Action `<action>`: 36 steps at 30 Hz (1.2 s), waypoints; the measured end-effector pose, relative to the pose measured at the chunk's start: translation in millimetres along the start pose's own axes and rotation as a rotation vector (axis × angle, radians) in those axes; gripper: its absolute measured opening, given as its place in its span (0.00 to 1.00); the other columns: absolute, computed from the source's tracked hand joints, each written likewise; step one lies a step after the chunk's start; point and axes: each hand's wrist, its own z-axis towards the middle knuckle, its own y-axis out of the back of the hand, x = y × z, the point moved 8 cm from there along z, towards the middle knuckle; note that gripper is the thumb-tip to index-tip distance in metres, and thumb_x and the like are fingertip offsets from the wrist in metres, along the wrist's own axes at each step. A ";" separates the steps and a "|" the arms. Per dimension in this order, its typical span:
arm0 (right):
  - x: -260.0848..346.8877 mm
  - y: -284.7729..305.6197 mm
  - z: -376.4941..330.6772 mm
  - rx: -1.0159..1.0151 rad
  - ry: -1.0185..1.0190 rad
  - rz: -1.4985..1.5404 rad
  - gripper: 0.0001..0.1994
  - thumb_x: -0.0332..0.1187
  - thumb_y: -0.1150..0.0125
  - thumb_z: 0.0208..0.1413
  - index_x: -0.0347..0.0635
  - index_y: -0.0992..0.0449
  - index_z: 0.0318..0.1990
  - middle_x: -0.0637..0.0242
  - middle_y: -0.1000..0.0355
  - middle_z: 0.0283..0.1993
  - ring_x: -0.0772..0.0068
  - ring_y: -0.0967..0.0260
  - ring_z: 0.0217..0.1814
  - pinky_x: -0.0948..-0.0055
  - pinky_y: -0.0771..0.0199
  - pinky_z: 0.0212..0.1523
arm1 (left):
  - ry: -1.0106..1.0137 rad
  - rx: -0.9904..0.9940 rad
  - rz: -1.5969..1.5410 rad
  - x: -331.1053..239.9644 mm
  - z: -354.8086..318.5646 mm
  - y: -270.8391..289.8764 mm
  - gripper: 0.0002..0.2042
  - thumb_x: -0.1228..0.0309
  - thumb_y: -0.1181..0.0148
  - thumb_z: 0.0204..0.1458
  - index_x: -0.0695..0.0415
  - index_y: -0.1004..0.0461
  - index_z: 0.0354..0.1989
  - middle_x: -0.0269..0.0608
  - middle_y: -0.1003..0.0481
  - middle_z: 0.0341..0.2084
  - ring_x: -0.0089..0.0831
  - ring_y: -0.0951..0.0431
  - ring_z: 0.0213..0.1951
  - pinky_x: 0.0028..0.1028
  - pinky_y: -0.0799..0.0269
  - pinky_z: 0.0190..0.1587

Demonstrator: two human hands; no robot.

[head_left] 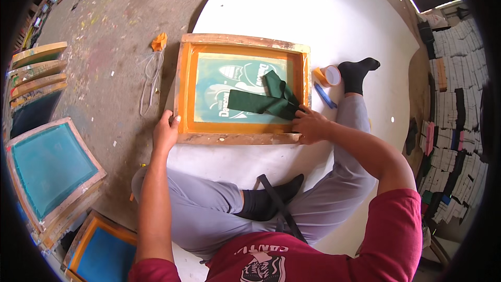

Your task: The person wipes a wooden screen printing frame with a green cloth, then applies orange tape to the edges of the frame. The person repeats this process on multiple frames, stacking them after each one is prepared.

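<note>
A wooden silk-screen frame (245, 139) lies in front of me, with orange tape around its inside and a pale green mesh carrying white stencil shapes. My left hand (166, 129) grips its near left corner, thumb on top of the wood. Over the near right corner, my right hand (311, 125) has its fingers closed on the bunched end of a dark green cloth (250, 102). From those fingers the cloth fans out in strips across the mesh. The fingertips under the wood are hidden.
Right of the frame are an orange-and-white tub (329, 76) and a blue strip-shaped tool (324, 95), near my black-socked foot (360, 73). Other screens (55, 164) stand at left. An orange cloth (159, 42) and white cord (148, 81) lie on the floor. Stacked bundles (454, 104) line the right.
</note>
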 end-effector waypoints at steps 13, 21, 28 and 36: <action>-50.4 51.2 7.4 -0.443 -0.221 0.634 0.15 0.41 0.24 0.51 0.52 0.15 0.46 0.66 0.22 0.53 0.54 0.32 0.66 0.53 0.23 0.57 | 0.042 0.040 -0.059 -7.1 8.8 4.2 0.14 0.64 0.36 0.65 0.58 0.27 0.52 0.52 0.22 0.29 0.46 0.21 0.32 0.42 0.26 0.39; -53.4 49.3 45.0 -0.479 -0.270 0.159 0.25 0.32 0.30 0.56 0.55 0.24 0.63 0.60 0.35 0.70 0.52 0.31 0.66 0.57 0.19 0.56 | 0.068 0.050 -0.028 -12.8 9.8 3.3 0.13 0.66 0.37 0.66 0.60 0.27 0.51 0.46 0.26 0.26 0.38 0.27 0.28 0.38 0.29 0.36; -51.9 38.7 38.8 -0.363 -0.318 0.619 0.07 0.27 0.37 0.58 0.42 0.18 0.43 0.54 0.21 0.37 0.44 0.20 0.40 0.52 0.19 0.44 | 0.087 0.061 0.011 -16.4 8.7 6.5 0.16 0.64 0.37 0.66 0.61 0.27 0.56 0.47 0.25 0.27 0.38 0.24 0.30 0.38 0.28 0.38; 9.0 -3.1 19.9 -0.225 -0.251 0.465 0.08 0.33 0.38 0.62 0.40 0.18 0.34 0.58 0.21 0.37 0.50 0.24 0.45 0.55 0.24 0.52 | 0.183 0.181 0.273 -25.1 2.3 7.8 0.25 0.51 0.46 0.70 0.54 0.30 0.67 0.62 0.18 0.37 0.62 0.18 0.44 0.51 0.25 0.47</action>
